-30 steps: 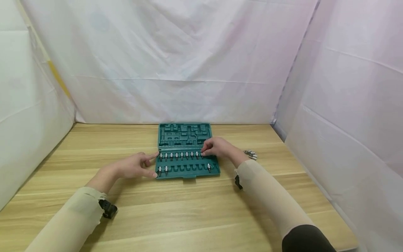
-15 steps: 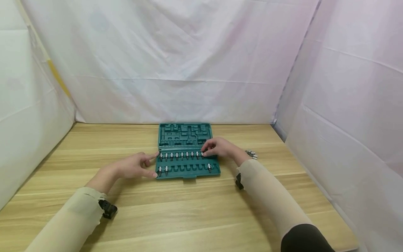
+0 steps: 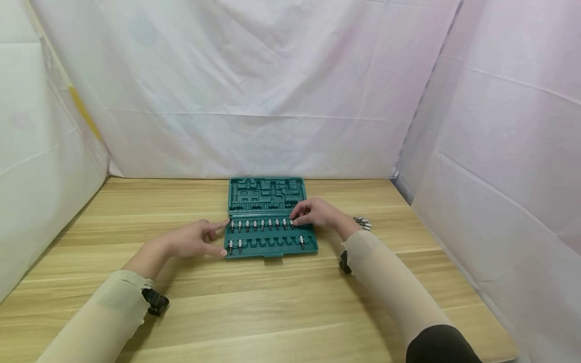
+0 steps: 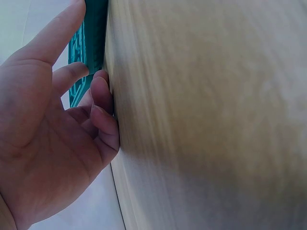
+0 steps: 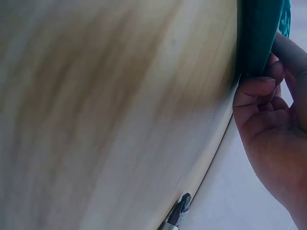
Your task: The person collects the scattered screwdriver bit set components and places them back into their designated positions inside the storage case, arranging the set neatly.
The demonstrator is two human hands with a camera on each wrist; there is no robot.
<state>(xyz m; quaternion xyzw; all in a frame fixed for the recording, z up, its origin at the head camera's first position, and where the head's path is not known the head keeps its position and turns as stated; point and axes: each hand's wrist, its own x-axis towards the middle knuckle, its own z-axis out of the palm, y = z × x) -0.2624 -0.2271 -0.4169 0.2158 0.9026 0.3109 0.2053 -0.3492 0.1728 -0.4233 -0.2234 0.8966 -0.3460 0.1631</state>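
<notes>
One bit socket (image 3: 292, 225) sat pinched by my right hand (image 3: 317, 213) in the far row of the green case (image 3: 272, 250); my left hand (image 3: 192, 241) spread against its left edge. I judged the socket light, hard, slippery, best held by its chrome end.

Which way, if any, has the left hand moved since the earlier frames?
No: in the head view, the left hand shows no visible shift against the table.
</notes>
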